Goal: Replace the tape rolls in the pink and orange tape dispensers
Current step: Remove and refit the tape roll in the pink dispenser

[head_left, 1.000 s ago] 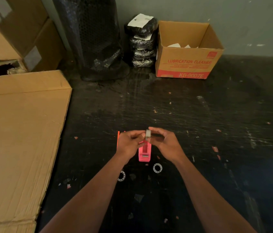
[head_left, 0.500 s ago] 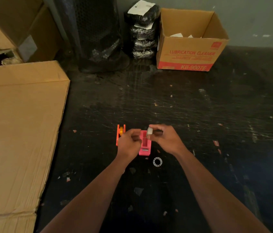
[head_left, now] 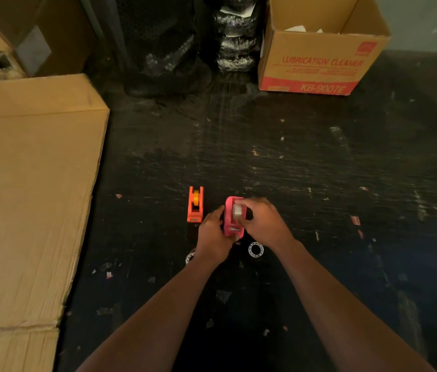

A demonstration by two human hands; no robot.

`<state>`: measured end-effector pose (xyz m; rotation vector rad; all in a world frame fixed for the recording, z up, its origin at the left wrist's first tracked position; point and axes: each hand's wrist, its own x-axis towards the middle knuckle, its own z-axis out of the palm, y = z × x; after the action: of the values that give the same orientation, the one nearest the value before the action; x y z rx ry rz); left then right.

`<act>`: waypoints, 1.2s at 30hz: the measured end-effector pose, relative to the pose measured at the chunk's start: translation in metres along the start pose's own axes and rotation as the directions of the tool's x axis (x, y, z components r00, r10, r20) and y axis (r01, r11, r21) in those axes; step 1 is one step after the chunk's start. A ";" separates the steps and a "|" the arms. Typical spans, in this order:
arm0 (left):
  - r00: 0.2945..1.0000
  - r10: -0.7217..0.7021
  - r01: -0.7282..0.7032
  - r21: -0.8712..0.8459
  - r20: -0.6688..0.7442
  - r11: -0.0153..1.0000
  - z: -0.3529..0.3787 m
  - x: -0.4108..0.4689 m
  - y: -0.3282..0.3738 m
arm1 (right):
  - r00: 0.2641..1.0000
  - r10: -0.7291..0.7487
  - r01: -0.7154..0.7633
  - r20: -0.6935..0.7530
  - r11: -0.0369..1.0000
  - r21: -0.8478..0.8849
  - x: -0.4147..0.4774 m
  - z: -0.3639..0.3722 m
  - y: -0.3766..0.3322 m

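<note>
While I am watching through the head camera, the left hand (head_left: pixel 213 237) is bracing the pink tape dispenser (head_left: pixel 230 221) from its left side, fingers curled against the casing and gripping it. The right hand (head_left: pixel 261 222) is pinching a pale tape roll (head_left: pixel 237 212) between thumb and fingers, and the roll is sitting in the dispenser's upper slot; I cannot tell whether it is fully seated. The pink dispenser is resting on the dark, scratched surface (head_left: pixel 319 183), its cutter end pointing toward me. Just to its left, apart from both hands, the orange tape dispenser (head_left: pixel 195 204) is standing with a yellow-orange roll (head_left: pixel 196 197) showing in its cradle. One empty white tape core (head_left: pixel 255 249) is lying flat on the surface near the right wrist, and a second ring (head_left: pixel 190 257) is peeking out, partly hidden, beside the left wrist. A big flattened cardboard sheet (head_left: pixel 29 197) is covering the left side. At the far edge an open carton marked LUBRICATION CLEANER (head_left: pixel 319 63) is sitting beside a stack of black wrapped bundles (head_left: pixel 235 41).
</note>
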<state>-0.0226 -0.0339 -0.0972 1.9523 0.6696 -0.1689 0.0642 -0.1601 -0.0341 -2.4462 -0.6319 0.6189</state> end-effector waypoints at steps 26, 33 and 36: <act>0.997 0.077 -0.076 0.003 -0.016 0.997 -0.006 -0.013 0.016 | 0.998 -0.011 0.016 0.068 0.997 -0.077 0.007 0.009 0.012; 0.997 0.065 -0.068 -0.056 -0.051 0.996 -0.007 -0.015 0.021 | 1.000 -0.005 0.006 0.019 0.999 -0.050 0.006 0.004 0.015; 0.993 0.032 -0.038 -0.047 -0.117 0.998 -0.008 -0.014 0.024 | 1.000 -0.014 0.014 0.003 0.999 -0.032 0.006 0.004 0.015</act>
<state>-0.0233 -0.0405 -0.0684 1.9361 0.7084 -0.0167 0.0713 -0.1663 -0.0477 -2.4690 -0.6646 0.6116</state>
